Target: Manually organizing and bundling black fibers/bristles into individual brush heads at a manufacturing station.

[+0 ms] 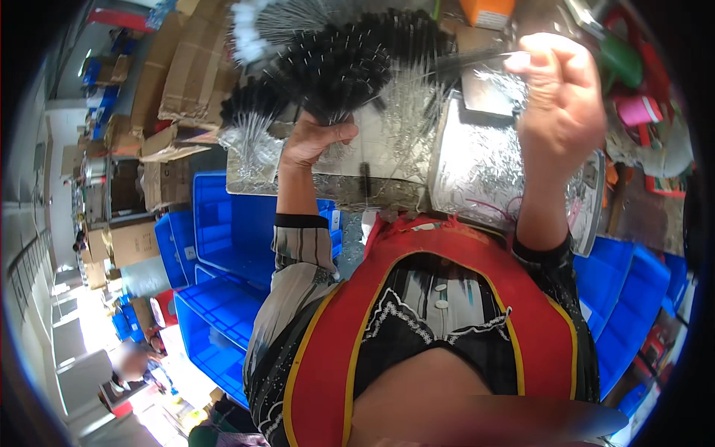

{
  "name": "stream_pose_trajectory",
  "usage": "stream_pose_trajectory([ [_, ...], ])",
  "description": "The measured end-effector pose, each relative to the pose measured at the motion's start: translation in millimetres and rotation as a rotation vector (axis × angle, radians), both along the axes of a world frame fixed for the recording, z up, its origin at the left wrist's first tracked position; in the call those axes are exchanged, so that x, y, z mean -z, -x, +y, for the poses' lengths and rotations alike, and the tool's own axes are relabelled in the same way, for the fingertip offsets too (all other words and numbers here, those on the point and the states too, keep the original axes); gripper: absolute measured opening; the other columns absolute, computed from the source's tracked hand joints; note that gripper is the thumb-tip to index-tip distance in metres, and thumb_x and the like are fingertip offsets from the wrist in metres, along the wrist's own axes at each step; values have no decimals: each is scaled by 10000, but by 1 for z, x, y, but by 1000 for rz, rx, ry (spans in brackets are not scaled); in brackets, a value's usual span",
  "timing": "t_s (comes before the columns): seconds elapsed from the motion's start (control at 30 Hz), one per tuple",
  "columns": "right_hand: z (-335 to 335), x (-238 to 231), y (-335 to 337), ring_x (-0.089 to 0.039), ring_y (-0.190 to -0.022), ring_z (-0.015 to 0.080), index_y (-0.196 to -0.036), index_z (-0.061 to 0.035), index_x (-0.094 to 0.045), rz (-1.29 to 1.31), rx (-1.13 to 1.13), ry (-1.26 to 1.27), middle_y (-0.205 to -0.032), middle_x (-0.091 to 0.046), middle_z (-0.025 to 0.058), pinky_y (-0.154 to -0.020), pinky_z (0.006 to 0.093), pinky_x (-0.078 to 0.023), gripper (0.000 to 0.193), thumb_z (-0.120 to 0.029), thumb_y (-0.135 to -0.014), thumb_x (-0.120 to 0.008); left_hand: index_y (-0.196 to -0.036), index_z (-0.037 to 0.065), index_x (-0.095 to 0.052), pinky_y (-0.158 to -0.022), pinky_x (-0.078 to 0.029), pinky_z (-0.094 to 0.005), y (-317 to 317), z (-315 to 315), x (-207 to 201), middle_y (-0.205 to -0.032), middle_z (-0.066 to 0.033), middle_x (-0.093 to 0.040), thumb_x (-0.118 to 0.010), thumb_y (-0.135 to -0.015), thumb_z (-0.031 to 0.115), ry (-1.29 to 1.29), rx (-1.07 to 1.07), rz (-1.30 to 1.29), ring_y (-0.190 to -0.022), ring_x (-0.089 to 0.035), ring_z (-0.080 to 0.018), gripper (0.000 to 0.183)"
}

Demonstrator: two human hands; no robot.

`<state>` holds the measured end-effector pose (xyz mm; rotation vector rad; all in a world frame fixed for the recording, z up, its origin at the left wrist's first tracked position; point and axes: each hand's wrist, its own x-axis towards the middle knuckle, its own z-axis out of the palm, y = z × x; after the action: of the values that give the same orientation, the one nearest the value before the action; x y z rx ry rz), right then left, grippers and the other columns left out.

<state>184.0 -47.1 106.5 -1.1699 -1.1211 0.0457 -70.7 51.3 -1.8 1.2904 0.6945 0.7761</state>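
Left hand (318, 139) around brushes (335, 74), right (558, 104) pinching brush (473, 62)

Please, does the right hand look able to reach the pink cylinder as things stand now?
Probably yes: the right hand appears near the pink cylinder, with nothing evident between them, though it is holding a thin dark brush.

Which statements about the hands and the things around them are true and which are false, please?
1. The left hand grips black brushes. True.
2. The right hand lies flat, fingers spread. False: it is raised, seemingly pinching a thin brush.
3. Blue bins show on both sides of the apron. True.
4. The apron is green. False: it is red with yellow edges.
5. A pink cylinder lies beside the left hand. False: it is beyond the right hand.
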Motion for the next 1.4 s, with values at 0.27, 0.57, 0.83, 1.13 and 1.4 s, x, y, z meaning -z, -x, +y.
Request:
stream_pose_trajectory([
  [0.27, 1, -30, -20, -533, -635, 64, -908, 36, -613, -147, 62, -109, -725, -600, 28, -591, 162, -406, 126, -46, -819, -577, -1104, -92, -425, -487, -341, -253, 11, -3, 5, -593, -16, -434, -647, -762, 253, 25, -70, -131, -484, -396, -109, 534],
  [0.57, 70, 14, -10, -559, -594, 110, -1061, 34, -504, -274, -25, 278, -713, -616, 90, -574, 222, -451, 371, -154, -761, -618, -1094, -86, -455, -453, -357, -239, 14, -11, -3, -606, -20, -458, -596, -784, 414, 144, -85, -99, -461, -407, -96, 604],
  [0.83, 38, 55, 23, -573, -554, 144, -787, 7, -595, -252, -429, 569, -642, -601, 98, -538, 256, -455, 161, -152, -797, -576, -1077, -68, -486, -495, -386, -226, 0, -12, -8, -624, -25, -486, -487, -858, 415, 133, -24, 0, -491, -468, -106, 530],
  [1.13, 14, 82, 27, -565, -512, 241, -703, 24, -576, -333, -517, 697, -578, -544, 169, -509, 313, -436, 209, -165, -793, -572, -960, -16, -556, -472, -376, -223, 5, -10, -19, -606, -15, -500, -558, -831, 354, 2, -144, 174, -492, -465, -92, 392],
  [1.4, -1, 97, 45, -565, -649, 346, -711, 20, -562, -456, -646, 758, -668, -559, 196, -588, 376, -452, 187, -152, -786, -565, -870, 7, -549, -415, -400, -252, 112, 17, -52, -545, -39, -535, -679, -692, 326, -337, -874, 716, -434, -491, -108, 388],
])
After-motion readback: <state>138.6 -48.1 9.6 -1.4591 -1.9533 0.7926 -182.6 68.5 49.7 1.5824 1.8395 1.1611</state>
